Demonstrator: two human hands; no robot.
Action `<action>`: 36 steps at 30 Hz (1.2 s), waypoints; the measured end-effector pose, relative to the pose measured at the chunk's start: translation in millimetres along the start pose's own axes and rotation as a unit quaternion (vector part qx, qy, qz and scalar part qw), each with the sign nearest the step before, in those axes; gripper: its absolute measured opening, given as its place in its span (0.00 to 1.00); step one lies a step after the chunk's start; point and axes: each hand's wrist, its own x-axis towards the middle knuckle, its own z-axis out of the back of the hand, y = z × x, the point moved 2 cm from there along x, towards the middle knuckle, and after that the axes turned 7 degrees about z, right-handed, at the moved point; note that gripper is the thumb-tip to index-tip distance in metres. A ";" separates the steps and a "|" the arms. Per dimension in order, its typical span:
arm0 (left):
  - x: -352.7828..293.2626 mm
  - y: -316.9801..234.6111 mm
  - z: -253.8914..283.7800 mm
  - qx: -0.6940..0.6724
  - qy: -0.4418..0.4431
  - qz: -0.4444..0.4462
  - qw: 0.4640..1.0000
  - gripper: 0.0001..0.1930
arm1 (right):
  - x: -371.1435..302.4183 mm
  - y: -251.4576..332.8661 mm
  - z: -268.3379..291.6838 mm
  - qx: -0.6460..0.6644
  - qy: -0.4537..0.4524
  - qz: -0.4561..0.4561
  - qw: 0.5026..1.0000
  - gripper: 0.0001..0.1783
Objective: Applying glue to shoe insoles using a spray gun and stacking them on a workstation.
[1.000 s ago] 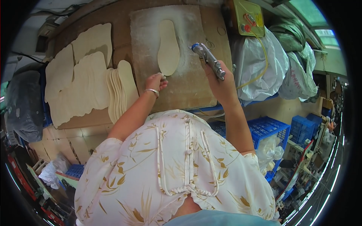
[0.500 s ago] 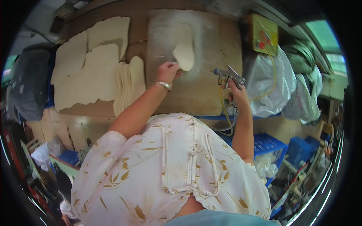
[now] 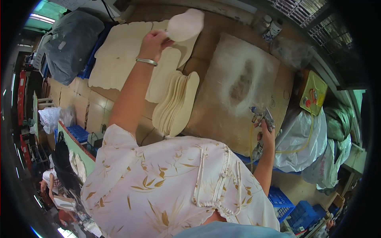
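Observation:
My left hand (image 3: 154,44), raised at the far left of the board, pinches one end of a cream insole (image 3: 186,25). Beneath and around it, overlapping cream insoles (image 3: 119,55) are spread on the table. A fanned row of standing insoles (image 3: 174,105) lies nearer to me. My right hand (image 3: 268,137) grips a metal spray gun (image 3: 262,116) over the right part of a brown board (image 3: 210,95). The gun's nozzle points toward the far left. Whitish overspray covers the board's middle, around a darker foot-shaped patch (image 3: 243,83).
A yellow container (image 3: 313,93) with a yellow hose stands at the right, beside white plastic bags (image 3: 299,137). Bottles (image 3: 273,29) stand at the back. A dark grey bag (image 3: 71,45) bulges at the left. Blue crates (image 3: 279,200) sit low right; another person (image 3: 51,180) is far lower left.
My left hand has lifted the insole off the board and carried it left, over the spread insoles. My right hand still holds the spray gun. The whole view has turned.

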 end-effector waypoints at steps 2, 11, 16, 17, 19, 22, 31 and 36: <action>28.5 -7.6 40.2 -0.007 -0.026 -0.027 0.999 0.04 | -0.1 1.2 -2.0 -0.004 0.002 0.003 1.000 0.14; 109.0 -4.8 180.9 -0.040 -0.134 -0.033 0.990 0.06 | -14.9 -6.1 -13.6 -0.051 -0.023 -0.059 0.997 0.15; 87.3 44.5 224.3 -0.023 -0.210 0.046 0.976 0.06 | -21.8 -5.5 -23.1 -0.053 -0.036 -0.072 0.995 0.16; 83.0 56.7 232.2 -0.012 -0.244 0.064 0.968 0.08 | -20.3 -3.5 -25.5 -0.058 -0.037 -0.071 0.995 0.17; 79.0 75.7 280.3 -0.025 -0.273 0.094 0.957 0.10 | -15.4 0.4 -31.5 -0.073 -0.023 -0.079 0.994 0.17; 56.0 90.4 254.7 -0.035 -0.310 0.102 0.945 0.13 | -14.1 -1.1 -33.0 -0.093 -0.028 -0.087 0.992 0.17; -34.9 126.6 281.5 0.337 -0.409 -0.076 0.845 0.26 | 2.1 -1.4 -48.4 -0.101 -0.006 -0.068 0.992 0.17; -158.0 155.3 201.1 0.460 -0.213 0.056 0.860 0.16 | 3.3 0.9 -56.1 -0.114 0.014 -0.077 0.990 0.17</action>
